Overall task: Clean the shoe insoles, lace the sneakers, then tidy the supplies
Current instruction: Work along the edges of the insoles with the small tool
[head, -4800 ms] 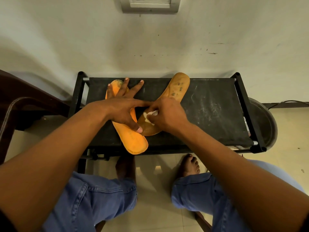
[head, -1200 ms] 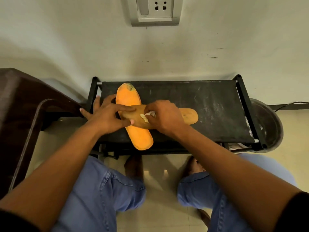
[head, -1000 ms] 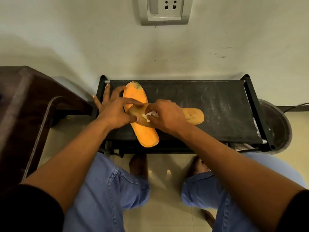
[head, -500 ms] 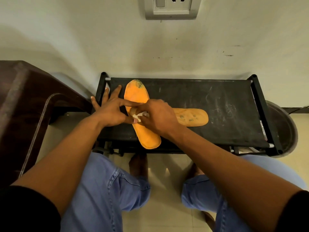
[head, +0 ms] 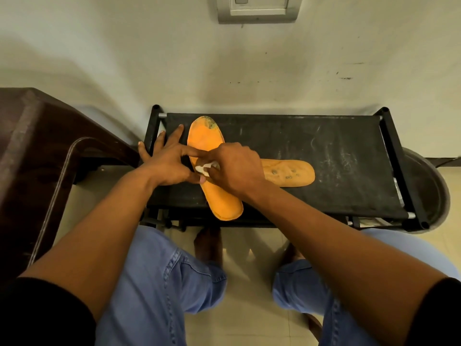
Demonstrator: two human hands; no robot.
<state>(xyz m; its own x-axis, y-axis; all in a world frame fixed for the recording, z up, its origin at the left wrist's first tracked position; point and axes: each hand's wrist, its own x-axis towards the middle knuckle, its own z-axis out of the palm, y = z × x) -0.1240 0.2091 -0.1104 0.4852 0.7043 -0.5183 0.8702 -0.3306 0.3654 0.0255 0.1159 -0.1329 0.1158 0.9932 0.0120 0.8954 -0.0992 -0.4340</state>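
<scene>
Two orange insoles lie crossed on a black rack top [head: 336, 156]. The brighter insole [head: 205, 136] runs front to back, with dark marks at its far tip. The duller insole [head: 289, 173] lies sideways over it, its spotted end pointing right. My right hand [head: 237, 171] presses a small white wad of tissue [head: 203, 168] onto the left end of the sideways insole. My left hand [head: 167, 163] has its fingers spread on the rack's left side, thumb and forefinger pinning that same insole end. No sneakers or laces are in view.
The rack stands against a wall with a switch plate [head: 258, 8] above. A dark wooden chair [head: 40, 156] is at the left, a dark round basin [head: 426, 191] at the right. My knees in blue jeans and bare feet sit below on a tiled floor.
The duller insole has swung from pointing away to lying sideways across the other. My right hand has rubbed the tissue leftward along it. My left hand stays on the left end.
</scene>
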